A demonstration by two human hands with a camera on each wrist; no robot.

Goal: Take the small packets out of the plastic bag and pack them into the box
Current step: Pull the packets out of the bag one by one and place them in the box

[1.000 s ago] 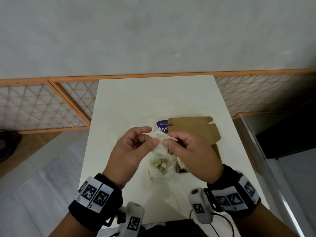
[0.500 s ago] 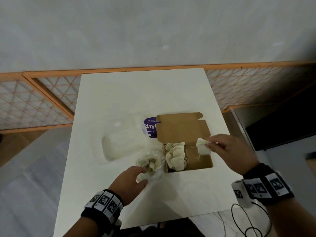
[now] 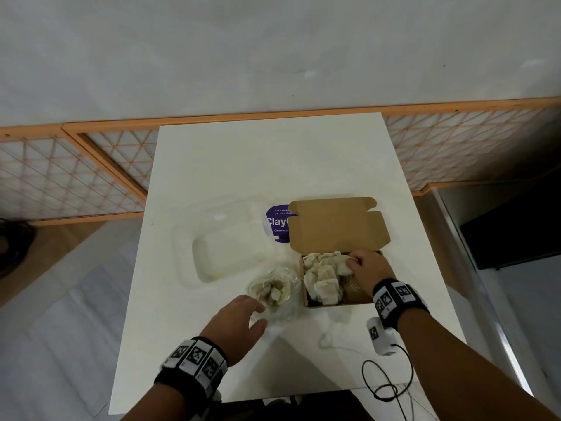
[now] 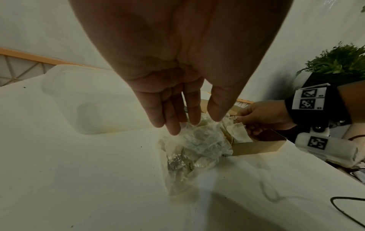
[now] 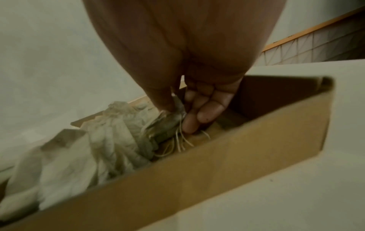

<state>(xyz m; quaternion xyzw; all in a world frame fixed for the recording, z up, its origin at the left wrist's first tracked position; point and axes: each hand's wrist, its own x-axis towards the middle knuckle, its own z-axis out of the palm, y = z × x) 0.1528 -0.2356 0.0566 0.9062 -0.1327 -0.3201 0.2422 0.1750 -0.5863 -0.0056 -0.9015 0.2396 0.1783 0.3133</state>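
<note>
A brown cardboard box [image 3: 361,296] [image 5: 217,164] lies open on the white table, lid flap folded back, with several pale small packets [image 3: 323,276] [image 5: 88,148] piled in its left half. My right hand [image 3: 362,267] [image 5: 177,115] is inside the box and pinches one packet [image 5: 168,123] by its top, strings trailing. Left of the box lies the crumpled clear plastic bag [image 3: 274,290] [image 4: 193,146] with more packets in it. My left hand [image 3: 243,317] [image 4: 183,118] hovers just above the bag, fingers straight and holding nothing.
A clear plastic tub [image 3: 230,250] [image 4: 94,100] lies behind the bag, a round purple label [image 3: 277,221] beside the box lid. A black cable [image 3: 385,381] loops at the table's front right edge. A green plant [image 4: 339,61] stands off to the right.
My right hand has gone down into the box with the packet it carried. My left hand stays by the bag, its fingers now straight above it.
</note>
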